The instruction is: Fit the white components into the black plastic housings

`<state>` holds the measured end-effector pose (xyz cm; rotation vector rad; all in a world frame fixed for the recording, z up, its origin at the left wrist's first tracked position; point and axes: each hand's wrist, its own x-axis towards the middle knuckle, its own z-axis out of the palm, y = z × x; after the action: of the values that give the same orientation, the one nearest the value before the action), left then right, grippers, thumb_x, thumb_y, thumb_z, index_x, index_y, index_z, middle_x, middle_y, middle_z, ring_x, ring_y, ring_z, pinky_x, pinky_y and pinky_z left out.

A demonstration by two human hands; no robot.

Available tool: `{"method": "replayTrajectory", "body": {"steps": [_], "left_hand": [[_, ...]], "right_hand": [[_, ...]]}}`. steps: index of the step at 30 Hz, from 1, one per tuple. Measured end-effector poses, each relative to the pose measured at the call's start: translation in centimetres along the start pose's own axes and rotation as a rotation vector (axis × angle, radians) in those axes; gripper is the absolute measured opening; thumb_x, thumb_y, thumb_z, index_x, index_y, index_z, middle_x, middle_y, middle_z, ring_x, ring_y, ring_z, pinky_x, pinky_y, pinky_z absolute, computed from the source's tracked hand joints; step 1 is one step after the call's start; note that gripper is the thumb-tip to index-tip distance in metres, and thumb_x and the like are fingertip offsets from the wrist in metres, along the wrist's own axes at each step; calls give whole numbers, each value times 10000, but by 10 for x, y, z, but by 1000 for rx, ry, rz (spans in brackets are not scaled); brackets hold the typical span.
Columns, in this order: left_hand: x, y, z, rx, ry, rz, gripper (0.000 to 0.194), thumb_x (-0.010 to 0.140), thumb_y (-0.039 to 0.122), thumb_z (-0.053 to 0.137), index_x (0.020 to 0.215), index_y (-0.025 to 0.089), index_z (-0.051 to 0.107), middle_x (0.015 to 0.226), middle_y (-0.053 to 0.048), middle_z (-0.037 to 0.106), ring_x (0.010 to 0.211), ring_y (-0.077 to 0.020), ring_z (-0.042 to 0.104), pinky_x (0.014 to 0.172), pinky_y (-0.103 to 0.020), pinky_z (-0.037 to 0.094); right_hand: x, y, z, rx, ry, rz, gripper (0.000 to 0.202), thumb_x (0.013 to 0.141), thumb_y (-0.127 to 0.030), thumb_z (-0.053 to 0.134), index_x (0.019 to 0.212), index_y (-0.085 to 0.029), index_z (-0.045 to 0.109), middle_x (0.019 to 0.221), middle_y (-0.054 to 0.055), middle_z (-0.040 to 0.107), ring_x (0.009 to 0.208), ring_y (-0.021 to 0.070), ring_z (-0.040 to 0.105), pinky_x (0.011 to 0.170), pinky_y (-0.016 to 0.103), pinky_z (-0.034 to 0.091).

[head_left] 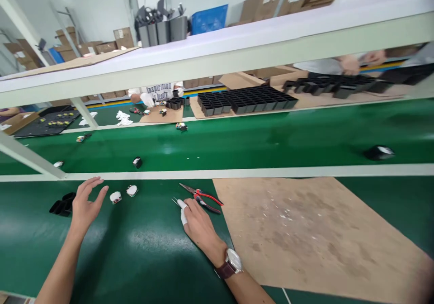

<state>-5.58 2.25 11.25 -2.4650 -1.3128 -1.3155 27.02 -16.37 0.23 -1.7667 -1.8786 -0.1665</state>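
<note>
My left hand (pixel 85 206) is raised over the green work surface, fingers apart and holding nothing. Close beside it, partly behind the fingers, are several small black open boxes (pixel 61 206). To its right lie two small parts with white tops, one part (pixel 115 198) nearer and the other part (pixel 132 190) a little beyond. My right hand (pixel 196 225), with white covers on two fingertips and a watch on the wrist, is closed on tweezers (pixel 175 201) whose tips point away to the left. Just past its knuckles rest needle-nose pliers (pixel 203 197) with red and black handles.
A stained cardboard sheet (pixel 305 240) with white crumbs covers the right side. Beyond a pale rail (pixel 254 173) runs a green belt (pixel 237 145) bearing scattered parts and a black box (pixel 379 152). Rows of black boxes (pixel 247 100) and co-workers' hands are across it. A shelf (pixel 217 59) spans overhead.
</note>
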Motion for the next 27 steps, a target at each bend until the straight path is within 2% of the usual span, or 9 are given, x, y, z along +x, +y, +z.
{"method": "replayTrajectory", "body": {"steps": [4, 7, 9, 11, 14, 18, 21, 24, 27], "left_hand": [[-17, -53, -52, 235, 142, -123, 320, 973, 484, 655, 1152, 228, 725, 1203, -115, 743, 1179, -331, 668, 1090, -516, 510], [-47, -91, -77, 400, 66, -95, 369, 963, 537, 630, 1080, 204, 736, 1185, -159, 725, 1172, -377, 650, 1081, -568, 477], [-68, -107, -84, 473, -18, -83, 404, 957, 568, 611, 1046, 198, 745, 1212, -183, 697, 1206, -411, 619, 1067, -592, 466], [-84, -116, -83, 497, -60, -88, 420, 953, 581, 601, 1065, 205, 753, 1267, -193, 666, 1255, -429, 579, 1056, -593, 466], [-94, -120, -74, 487, -63, -89, 408, 955, 561, 611, 1116, 214, 755, 1329, -197, 632, 1300, -426, 544, 1060, -583, 461], [-92, -121, -62, 496, -77, -79, 340, 989, 475, 593, 1092, 197, 759, 1316, -199, 638, 1325, -429, 518, 1035, -575, 469], [-88, -123, -55, 486, -76, -56, 286, 1021, 384, 551, 1012, 187, 759, 1267, -187, 664, 1308, -409, 533, 1012, -547, 481], [-86, -124, -51, 484, -89, -27, 277, 1025, 360, 549, 942, 191, 752, 1266, -175, 681, 1293, -408, 545, 958, -519, 497], [-87, -127, -49, 453, -120, -19, 245, 1011, 367, 579, 956, 188, 736, 1172, -158, 727, 1188, -387, 605, 916, -494, 509]], "right_hand": [[-1, 3, 4, 10, 130, -36, 273, 985, -60, 474, 1141, -175, 666, 1144, 139, 649, 1004, 289, 647, 933, 467, 573], [4, -4, 3, 63, 162, -81, 241, 1033, -140, 496, 1216, -166, 650, 1172, 152, 642, 1029, 301, 650, 925, 477, 576], [10, -15, 1, 85, 129, -134, 257, 1038, -147, 498, 1252, -153, 640, 1199, 161, 641, 1033, 301, 646, 892, 463, 582], [20, -29, 3, 84, 61, -205, 293, 1030, -133, 499, 1292, -139, 629, 1246, 172, 639, 1062, 309, 637, 905, 471, 576], [46, -53, 14, 63, -62, -274, 352, 1001, -112, 535, 1344, -119, 615, 1325, 185, 620, 1134, 326, 617, 960, 481, 552], [94, -83, 42, 48, -200, -228, 249, 1000, -203, 610, 1233, -157, 689, 1381, 184, 597, 1144, 321, 613, 955, 456, 533], [122, -99, 63, 55, -206, -222, 279, 1010, -286, 632, 1260, -173, 682, 1311, 167, 634, 1125, 316, 604, 929, 445, 525], [129, -103, 72, 75, -208, -237, 184, 1016, -262, 625, 1162, -193, 714, 1181, 134, 679, 1087, 295, 602, 906, 420, 519], [111, -92, 64, 107, -220, -256, 142, 1030, -228, 602, 1103, -190, 718, 1128, 119, 693, 1043, 271, 612, 907, 404, 523]]}}
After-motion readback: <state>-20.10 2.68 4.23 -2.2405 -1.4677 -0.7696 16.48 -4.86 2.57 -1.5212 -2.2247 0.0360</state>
